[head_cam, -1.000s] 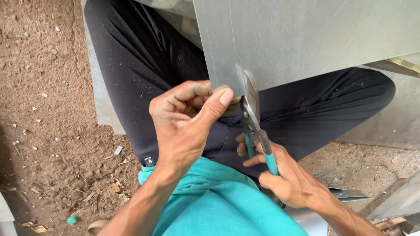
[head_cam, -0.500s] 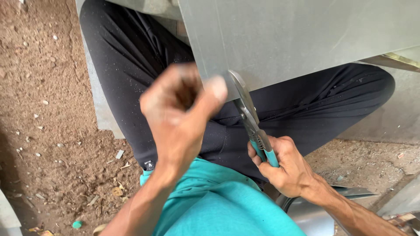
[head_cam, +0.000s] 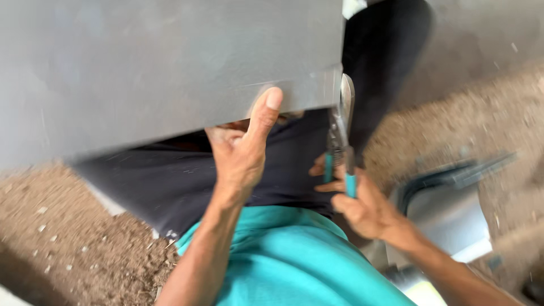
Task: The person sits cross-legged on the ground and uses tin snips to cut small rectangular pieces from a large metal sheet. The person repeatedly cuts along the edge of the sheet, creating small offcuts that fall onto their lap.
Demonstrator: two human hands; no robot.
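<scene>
The grey metal sheet is lying across the person's lap. The left hand is pinching its near edge, grip closed, thumb on top. The right hand is closed around teal-handled snips at the sheet's right edge. The sheet is looking thin, springy, smooth and sharp-edged; holding close beside the blades is judged soundest.

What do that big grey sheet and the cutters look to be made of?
The grey sheet looks like thin sheet metal: flat, dull sheen, sharp straight edge. The cutters seem to be steel, with bare shiny blades; their handles look coated in teal plastic or rubber, though blur leaves that open.
</scene>
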